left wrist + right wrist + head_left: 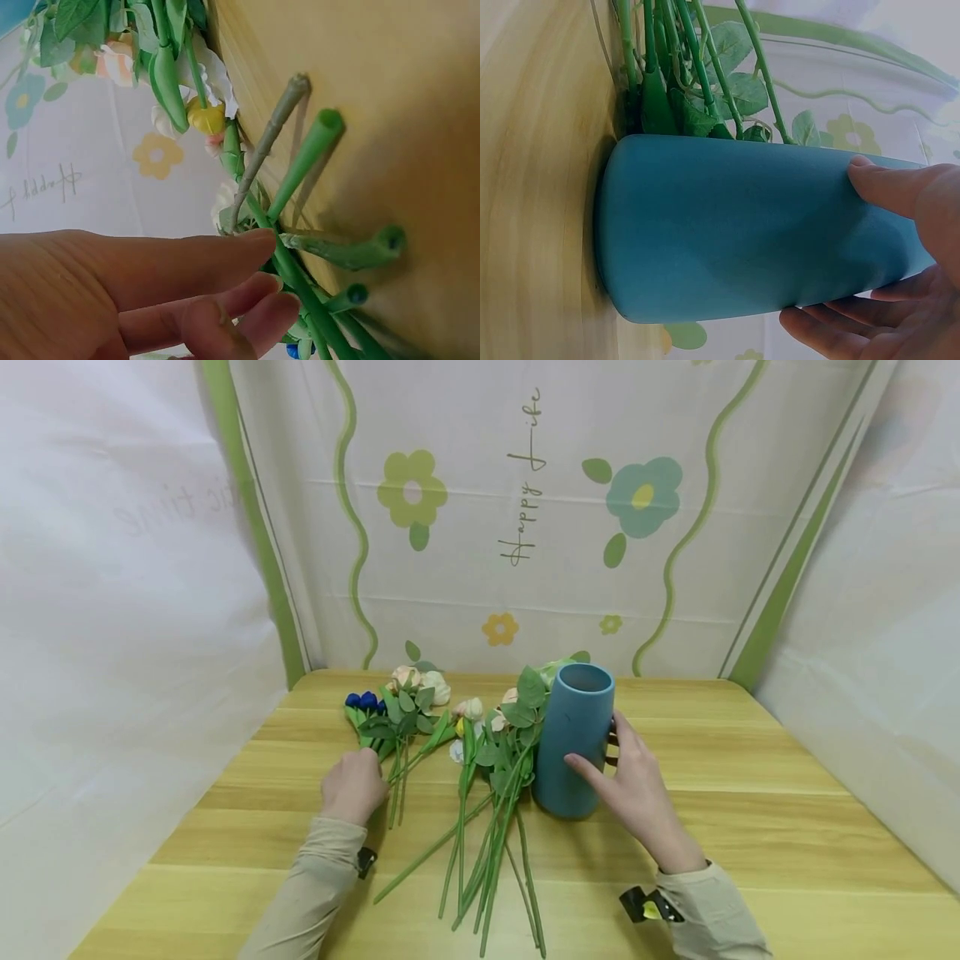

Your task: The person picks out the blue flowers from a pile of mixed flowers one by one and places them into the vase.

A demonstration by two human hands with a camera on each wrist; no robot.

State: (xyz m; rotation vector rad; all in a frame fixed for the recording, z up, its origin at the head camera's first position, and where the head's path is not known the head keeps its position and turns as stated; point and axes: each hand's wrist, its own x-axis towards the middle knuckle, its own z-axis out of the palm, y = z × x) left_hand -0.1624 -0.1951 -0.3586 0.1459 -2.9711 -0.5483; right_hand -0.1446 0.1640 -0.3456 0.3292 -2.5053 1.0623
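Note:
A blue vase [573,743] stands upright on the table, tilted slightly in the head view. My right hand [637,785] holds it from the right side, the thumb on its front and the other fingers round its far side. My left hand [354,787] is at the stems [307,169] of the left-hand flowers. Thumb and bent fingertips lie close against these stems, with a small gap between them; whether they touch is unclear. Blue tulips [366,702] and pale roses [431,687] lie just beyond that hand.
Left of the vase lies a bunch of long-stemmed flowers [495,843], its leaves beside the vase wall. The wooden table [750,827] ends at a printed cloth [480,552] behind. White cloth walls [885,635] stand at both sides.

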